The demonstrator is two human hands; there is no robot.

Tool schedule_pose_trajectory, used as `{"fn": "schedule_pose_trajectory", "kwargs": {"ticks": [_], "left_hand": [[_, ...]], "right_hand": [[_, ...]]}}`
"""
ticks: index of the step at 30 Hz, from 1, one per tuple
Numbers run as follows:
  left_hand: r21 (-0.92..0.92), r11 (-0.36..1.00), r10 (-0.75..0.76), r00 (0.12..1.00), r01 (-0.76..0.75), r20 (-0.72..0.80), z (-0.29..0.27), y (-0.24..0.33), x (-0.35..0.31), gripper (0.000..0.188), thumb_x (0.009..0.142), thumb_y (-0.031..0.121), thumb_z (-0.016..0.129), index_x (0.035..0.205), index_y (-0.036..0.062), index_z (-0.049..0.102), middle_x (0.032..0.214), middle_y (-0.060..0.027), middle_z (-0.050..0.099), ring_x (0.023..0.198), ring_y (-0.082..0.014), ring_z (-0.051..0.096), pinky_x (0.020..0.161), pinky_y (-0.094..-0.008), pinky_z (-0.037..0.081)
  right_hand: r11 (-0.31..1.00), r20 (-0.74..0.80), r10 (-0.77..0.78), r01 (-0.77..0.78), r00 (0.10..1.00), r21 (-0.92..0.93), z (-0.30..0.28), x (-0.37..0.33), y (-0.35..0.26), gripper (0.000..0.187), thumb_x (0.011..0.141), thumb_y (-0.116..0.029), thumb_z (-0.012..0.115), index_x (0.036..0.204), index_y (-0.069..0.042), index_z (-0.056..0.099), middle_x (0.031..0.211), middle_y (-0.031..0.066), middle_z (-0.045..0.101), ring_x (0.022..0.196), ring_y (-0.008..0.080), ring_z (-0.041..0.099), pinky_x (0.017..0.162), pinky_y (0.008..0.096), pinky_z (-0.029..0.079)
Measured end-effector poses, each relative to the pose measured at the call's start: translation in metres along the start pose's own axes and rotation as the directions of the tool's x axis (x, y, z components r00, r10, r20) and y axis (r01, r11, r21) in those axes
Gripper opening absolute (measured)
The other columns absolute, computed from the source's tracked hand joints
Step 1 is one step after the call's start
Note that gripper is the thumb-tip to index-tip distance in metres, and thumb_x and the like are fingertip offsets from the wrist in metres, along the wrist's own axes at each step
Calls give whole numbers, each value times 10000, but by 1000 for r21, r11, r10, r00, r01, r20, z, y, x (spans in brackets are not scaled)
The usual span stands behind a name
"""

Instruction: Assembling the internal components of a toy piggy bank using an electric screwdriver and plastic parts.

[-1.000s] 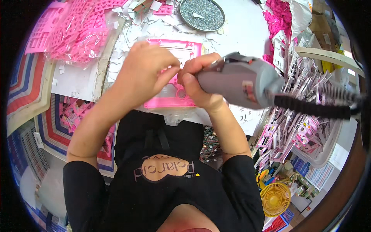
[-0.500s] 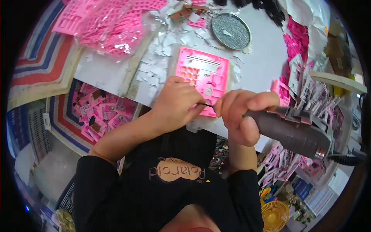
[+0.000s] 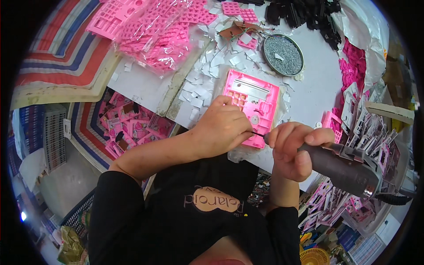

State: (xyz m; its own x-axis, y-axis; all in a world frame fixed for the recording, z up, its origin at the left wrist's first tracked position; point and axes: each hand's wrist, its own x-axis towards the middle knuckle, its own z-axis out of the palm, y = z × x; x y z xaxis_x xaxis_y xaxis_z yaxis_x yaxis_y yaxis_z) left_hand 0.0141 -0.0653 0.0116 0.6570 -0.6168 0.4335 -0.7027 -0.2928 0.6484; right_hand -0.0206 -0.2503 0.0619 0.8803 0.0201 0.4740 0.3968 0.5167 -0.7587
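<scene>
A pink plastic casing (image 3: 267,106) lies in front of me, with a silver strip, a block of small square openings and a round part on it. My right hand (image 3: 291,148) grips a dark grey electric screwdriver (image 3: 340,168), its thin bit pointing left. Over the casing's near left corner, my left hand (image 3: 223,128) is closed, thumb and fingertips pinched together at the bit's tip. Whatever those fingertips hold is too small and covered to make out. Beyond the casing stands a round dish (image 3: 283,55) of small metal screws.
White paper scraps (image 3: 207,88) litter the table left of the casing. Bagged pink parts (image 3: 154,39) lie far left, black parts (image 3: 304,15) at the far side. A bin of pink pieces (image 3: 128,123) sits lower left; white and pink frames (image 3: 362,137) are heaped at right.
The whole view has shifted, so the table and both hands appear farther right and lower. The screwdriver bit remains at my left fingertips over the casing.
</scene>
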Motion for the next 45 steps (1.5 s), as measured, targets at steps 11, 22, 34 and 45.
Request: {"fn": "schedule_pose_trajectory", "kwargs": {"ticks": [11, 22, 34, 45], "left_hand": [[70, 993, 82, 976, -98, 203, -10, -5, 21, 242, 773, 214, 807, 963, 109, 699, 869, -37, 668, 786, -238, 631, 912, -421, 418], [956, 281, -80, 995, 87, -67, -133, -232, 105, 315, 704, 171, 748, 1002, 79, 708, 1079, -199, 649, 1088, -372, 608, 903, -526, 461], [481, 814, 438, 888, -326, -141, -116, -56, 48, 274, 668, 8, 746, 878, 65, 579, 1056, -130, 656, 955, -340, 639, 819, -441, 518], [-1, 979, 206, 978, -206, 33, -54, -15, 9, 364, 642, -18, 762, 957, 48, 592, 982, -114, 676, 823, -318, 660, 665, -337, 524]], "right_hand": [[1000, -15, -15, 15, 1000, -16, -6, 2, -2, 341, 917, -168, 691, 1114, -87, 424, 629, 82, 508, 547, 182, 480, 495, 337, 434], [874, -357, -187, -11, 915, -486, -79, 47, -34, 309, 879, -19, 628, 1145, 58, 491, 633, 73, 554, 526, 148, 525, 579, 345, 516], [445, -228, -561, 58, 796, -893, -65, 24, -60, 782, 815, 11, 736, 1476, 21, 317, 1301, 200, 541, 1178, 263, 560, 1048, 430, 461], [370, 316, 17, 288, 949, -884, 16, -4, -2, 434, 653, -89, 818, 1060, -86, 667, 1064, 84, 654, 933, 302, 589, 825, 410, 487]]}}
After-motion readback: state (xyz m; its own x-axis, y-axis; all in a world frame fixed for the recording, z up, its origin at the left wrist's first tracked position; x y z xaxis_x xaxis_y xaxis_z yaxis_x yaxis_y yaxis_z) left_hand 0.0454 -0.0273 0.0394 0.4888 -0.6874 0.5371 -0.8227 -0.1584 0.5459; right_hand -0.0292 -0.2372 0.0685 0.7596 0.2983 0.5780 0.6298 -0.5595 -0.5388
